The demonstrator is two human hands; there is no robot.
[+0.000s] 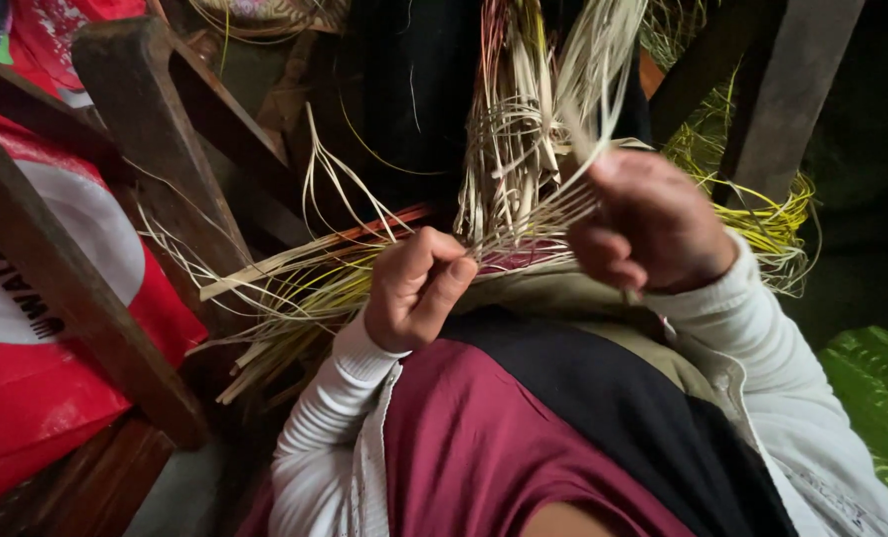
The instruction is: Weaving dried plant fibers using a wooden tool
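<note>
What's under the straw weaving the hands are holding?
Under the woven straw strips lies the person's lap, covered by tan cloth, then black and maroon cloth. The left hand and right hand hide part of the weave.

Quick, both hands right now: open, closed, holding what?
Left hand: closed in a fist on the pale flat woven straw strips.
Right hand: closed, pinching a bundle of the same strips.

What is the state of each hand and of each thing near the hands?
left hand: closed in a fist on pale straw strips
right hand: fingers curled, pinching strips, blurred
woven straw piece: partly woven, loose ends fanning out
yellow strips: loose, in a tangle
wooden frame: standing at left
</note>
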